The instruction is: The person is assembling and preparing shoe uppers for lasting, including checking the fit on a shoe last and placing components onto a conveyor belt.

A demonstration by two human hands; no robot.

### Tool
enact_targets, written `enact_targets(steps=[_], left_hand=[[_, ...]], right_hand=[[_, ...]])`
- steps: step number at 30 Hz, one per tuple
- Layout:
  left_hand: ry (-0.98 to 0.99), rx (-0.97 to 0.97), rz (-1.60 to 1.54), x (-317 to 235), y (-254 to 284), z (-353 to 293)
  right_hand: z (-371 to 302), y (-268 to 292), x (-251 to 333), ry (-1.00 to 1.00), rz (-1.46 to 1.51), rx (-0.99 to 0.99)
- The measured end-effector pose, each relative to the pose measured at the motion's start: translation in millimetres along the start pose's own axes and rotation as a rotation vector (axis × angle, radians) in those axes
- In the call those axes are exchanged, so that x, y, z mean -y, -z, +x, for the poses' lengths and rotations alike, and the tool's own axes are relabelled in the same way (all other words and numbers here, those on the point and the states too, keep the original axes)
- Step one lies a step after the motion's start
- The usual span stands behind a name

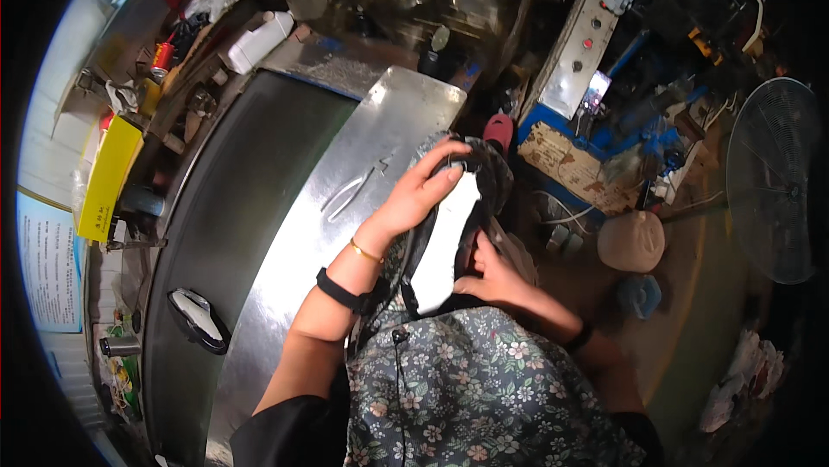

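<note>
A black shoe point(443, 247) with a white underside lies over my lap, its underside turned up. My left hand point(423, 189) grips its far end, with fingers curled over the top. On the near right side my right hand point(496, 273) holds the shoe's edge, thumb and fingers apart along it; some of its fingertips are hidden. A pair of pliers point(361, 184) with pale handles rests on the shiny metal table point(285, 294), just left of my left hand. Farther left, a second black shoe point(199, 320) with a white underside sits on the dark conveyor belt point(233, 182).
A machine with a button panel point(574, 61) and blue parts stands at the far right. Beyond it is a large fan point(773, 182). A plastic jug point(630, 241) stands on the floor. Along the left shelf are a yellow box point(108, 177), a red can point(161, 59) and a white bottle point(259, 42).
</note>
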State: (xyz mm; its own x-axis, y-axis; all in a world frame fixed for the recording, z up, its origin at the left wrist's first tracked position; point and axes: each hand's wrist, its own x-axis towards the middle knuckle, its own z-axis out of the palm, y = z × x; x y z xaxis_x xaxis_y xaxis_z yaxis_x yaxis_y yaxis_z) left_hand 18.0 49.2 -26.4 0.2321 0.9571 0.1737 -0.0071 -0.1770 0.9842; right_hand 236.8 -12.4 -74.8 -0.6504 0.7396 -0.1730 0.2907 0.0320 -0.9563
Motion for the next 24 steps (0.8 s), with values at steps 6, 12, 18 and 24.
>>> enact_targets(steps=[6, 12, 18, 24], left_hand=[[0.009, 0.095, -0.074, -16, 4, -12], [-0.021, 0.054, 0.037, -7, 12, -17], [-0.018, 0.024, -0.045, 10, 22, -3], [0.404, -0.054, -0.670, -5, 79, -28]], right_hand=[[44, 45, 32, 0.097, 0.419, 0.000], [52, 25, 38, 0.181, 0.563, -0.151], [83, -4, 68, 0.414, -0.135, -0.619], [93, -31, 92, 0.528, -0.315, -0.412]])
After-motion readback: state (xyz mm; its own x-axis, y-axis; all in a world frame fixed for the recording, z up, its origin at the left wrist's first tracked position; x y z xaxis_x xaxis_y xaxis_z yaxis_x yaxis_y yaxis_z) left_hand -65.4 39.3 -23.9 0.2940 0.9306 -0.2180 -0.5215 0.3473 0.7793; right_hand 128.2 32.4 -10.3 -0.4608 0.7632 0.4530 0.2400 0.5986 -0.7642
